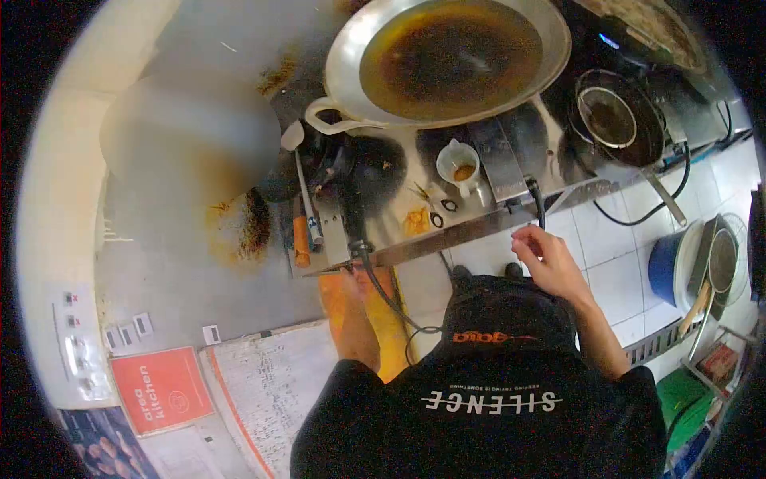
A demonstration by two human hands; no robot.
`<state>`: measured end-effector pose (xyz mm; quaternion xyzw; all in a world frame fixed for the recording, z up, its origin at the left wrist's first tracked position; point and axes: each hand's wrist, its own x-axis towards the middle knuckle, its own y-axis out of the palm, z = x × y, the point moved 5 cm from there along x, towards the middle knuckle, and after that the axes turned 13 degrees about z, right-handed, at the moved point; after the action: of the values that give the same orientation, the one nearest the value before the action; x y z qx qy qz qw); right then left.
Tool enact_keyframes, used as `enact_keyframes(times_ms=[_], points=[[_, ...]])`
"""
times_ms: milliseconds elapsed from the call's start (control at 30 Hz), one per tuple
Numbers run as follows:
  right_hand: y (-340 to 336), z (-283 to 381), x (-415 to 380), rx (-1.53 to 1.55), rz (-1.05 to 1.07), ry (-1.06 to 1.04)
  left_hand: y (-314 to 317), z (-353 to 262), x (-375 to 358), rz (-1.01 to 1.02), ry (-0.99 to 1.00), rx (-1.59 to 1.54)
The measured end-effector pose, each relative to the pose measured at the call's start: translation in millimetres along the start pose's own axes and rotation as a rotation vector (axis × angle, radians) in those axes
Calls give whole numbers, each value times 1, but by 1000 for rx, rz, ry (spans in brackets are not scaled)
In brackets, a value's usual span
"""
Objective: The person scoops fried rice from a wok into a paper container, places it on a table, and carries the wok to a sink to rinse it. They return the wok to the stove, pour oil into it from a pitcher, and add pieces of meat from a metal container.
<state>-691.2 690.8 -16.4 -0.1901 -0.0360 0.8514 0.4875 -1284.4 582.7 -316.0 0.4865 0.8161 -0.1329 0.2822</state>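
My left hand (349, 286) reaches to the front edge of the metal stove (479, 209), beside a black hose fitting (361, 249). Its fingers are mostly hidden at that edge, so their grip does not show. My right hand (549, 257) hovers in front of the stove near a second black hose (539, 209), fingers loosely bent and apart, with nothing visible in them. On the stove between the hands lie scissors (437, 209) and a crumpled yellow piece (416, 221). Behind them stands a white measuring jug (459, 164) with some brown contents.
A large wok (345, 49) of dark oil sits at the back. To the left lie a spatula (303, 180) and an orange handle (301, 239). A strainer (608, 118) rests in a dark pan at right. A blue bucket (666, 267) stands on the tiled floor.
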Motion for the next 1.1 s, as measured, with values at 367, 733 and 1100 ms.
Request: enact_keyframes(times_ms=[367,733,1100], points=[[4,-10,0,-90,-15,-27,89,-75,-103,-523,311,1385],[58,25,30,-87,-67,-67,63,-45,-55,-1,111,-162],[170,50,54,-158,54,-167,106,-221,-132,186,124,-624]])
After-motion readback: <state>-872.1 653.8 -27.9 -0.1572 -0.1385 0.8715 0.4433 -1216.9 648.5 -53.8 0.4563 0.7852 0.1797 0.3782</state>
